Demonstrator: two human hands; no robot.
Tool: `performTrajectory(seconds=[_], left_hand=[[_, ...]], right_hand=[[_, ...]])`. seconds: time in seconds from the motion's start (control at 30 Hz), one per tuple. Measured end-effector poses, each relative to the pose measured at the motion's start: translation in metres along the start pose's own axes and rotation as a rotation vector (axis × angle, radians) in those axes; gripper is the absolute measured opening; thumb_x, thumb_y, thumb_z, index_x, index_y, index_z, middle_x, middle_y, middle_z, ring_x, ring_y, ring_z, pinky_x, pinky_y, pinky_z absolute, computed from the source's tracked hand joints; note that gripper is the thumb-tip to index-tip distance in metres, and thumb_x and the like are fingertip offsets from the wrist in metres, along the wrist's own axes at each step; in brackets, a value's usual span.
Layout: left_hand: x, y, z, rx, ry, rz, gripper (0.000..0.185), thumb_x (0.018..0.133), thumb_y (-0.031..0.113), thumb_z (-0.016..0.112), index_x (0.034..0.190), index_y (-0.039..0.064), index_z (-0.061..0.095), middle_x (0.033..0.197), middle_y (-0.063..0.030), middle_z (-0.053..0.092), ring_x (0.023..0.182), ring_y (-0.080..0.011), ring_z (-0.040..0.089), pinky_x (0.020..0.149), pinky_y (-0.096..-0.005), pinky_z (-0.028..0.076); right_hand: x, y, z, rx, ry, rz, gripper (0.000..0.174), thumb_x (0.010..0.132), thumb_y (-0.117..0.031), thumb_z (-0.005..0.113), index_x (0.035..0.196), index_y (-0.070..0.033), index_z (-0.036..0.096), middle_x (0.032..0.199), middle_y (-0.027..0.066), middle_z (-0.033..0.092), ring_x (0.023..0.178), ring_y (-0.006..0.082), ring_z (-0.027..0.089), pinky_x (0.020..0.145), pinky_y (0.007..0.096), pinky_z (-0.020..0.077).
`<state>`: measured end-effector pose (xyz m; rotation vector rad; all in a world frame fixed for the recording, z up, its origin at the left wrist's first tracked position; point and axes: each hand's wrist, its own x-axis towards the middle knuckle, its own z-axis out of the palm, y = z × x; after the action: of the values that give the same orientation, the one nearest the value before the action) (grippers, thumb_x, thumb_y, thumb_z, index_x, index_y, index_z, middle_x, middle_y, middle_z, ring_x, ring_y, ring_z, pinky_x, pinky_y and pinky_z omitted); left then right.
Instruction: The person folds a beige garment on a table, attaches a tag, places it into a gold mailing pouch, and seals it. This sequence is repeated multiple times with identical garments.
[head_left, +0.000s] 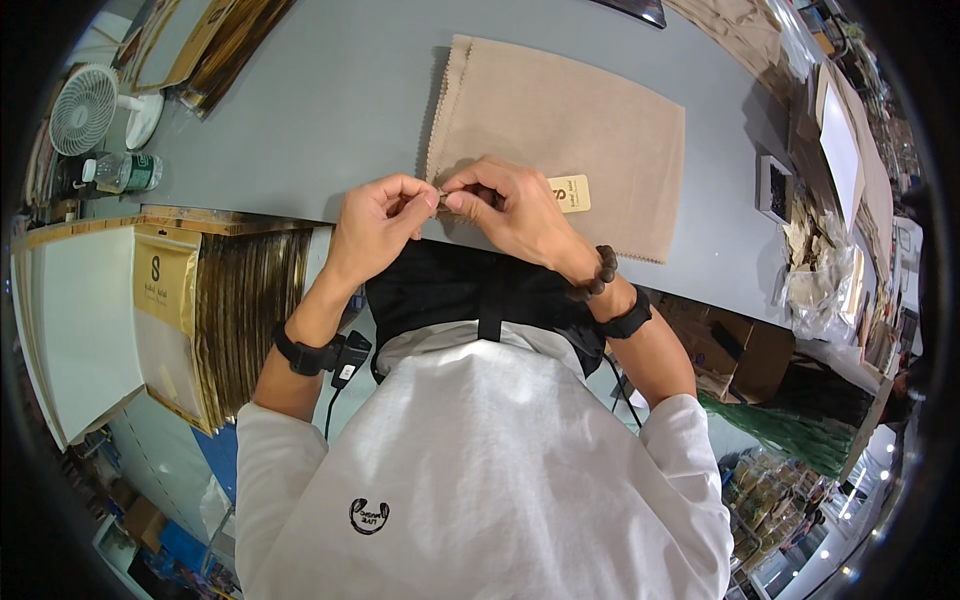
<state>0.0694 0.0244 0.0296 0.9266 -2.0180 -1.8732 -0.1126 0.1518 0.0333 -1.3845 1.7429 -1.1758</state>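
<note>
A folded beige cloth (585, 105) with zigzag-cut edges lies on the grey table in front of me. At its near left corner my left hand (384, 221) and my right hand (510, 210) come together, thumbs and forefingers almost touching. Both pinch a small piece at the cloth's edge; it looks like the cloth's corner, though the fingers cover most of it. A cream hang tag (576, 196) with dark printing lies on the cloth, partly hidden behind my right hand.
Leftward on the grey table (315, 112) stand a white fan (84, 109) and a plastic bottle (127, 172). Below them, a box holds many gold-and-clear packaging bags (166, 300). To the right are a small tray of dark bits (774, 191) and crumpled clear plastic (821, 292).
</note>
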Motion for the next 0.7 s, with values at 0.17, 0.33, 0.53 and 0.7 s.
performTrajectory(seconds=[0.17, 0.33, 0.53, 0.7], left_hand=[[0.005, 0.004, -0.003, -0.192, -0.076, -0.188, 0.019, 0.098, 0.016, 0.070, 0.102, -0.002, 0.075, 0.086, -0.0026, 0.071, 0.065, -0.0059, 0.058, 0.056, -0.0206, 0.045], [0.010, 0.007, -0.011, -0.221, -0.143, -0.265, 0.018, 0.096, 0.016, 0.071, 0.103, 0.000, 0.075, 0.087, -0.0028, 0.072, 0.066, -0.0051, 0.057, 0.054, -0.0190, 0.042], [0.012, 0.007, -0.011, -0.196, -0.165, -0.272, 0.018, 0.095, 0.015, 0.071, 0.103, 0.000, 0.076, 0.085, -0.0020, 0.071, 0.066, -0.0048, 0.058, 0.054, -0.0191, 0.042], [0.012, 0.008, -0.009, -0.138, -0.152, -0.260, 0.017, 0.093, 0.016, 0.073, 0.100, 0.000, 0.076, 0.083, -0.0020, 0.071, 0.064, -0.0051, 0.058, 0.053, -0.0196, 0.043]], right_hand=[[-0.005, 0.008, 0.006, -0.195, 0.125, -0.324, 0.021, 0.091, -0.018, 0.080, 0.109, -0.007, 0.078, 0.095, 0.0084, 0.074, 0.076, 0.0234, 0.070, 0.065, 0.0341, 0.0572], [-0.005, 0.015, 0.007, -0.235, 0.126, -0.390, 0.020, 0.093, -0.016, 0.077, 0.110, -0.006, 0.077, 0.096, 0.0097, 0.074, 0.077, 0.0284, 0.072, 0.065, 0.0370, 0.0579], [-0.005, 0.016, 0.008, -0.237, 0.133, -0.390, 0.017, 0.094, -0.015, 0.075, 0.109, -0.006, 0.076, 0.095, 0.0103, 0.073, 0.076, 0.0299, 0.071, 0.064, 0.0379, 0.0577], [-0.006, 0.016, 0.009, -0.266, 0.124, -0.401, 0.017, 0.091, -0.011, 0.075, 0.107, -0.006, 0.075, 0.095, 0.0095, 0.072, 0.078, 0.0297, 0.071, 0.065, 0.0387, 0.0578]])
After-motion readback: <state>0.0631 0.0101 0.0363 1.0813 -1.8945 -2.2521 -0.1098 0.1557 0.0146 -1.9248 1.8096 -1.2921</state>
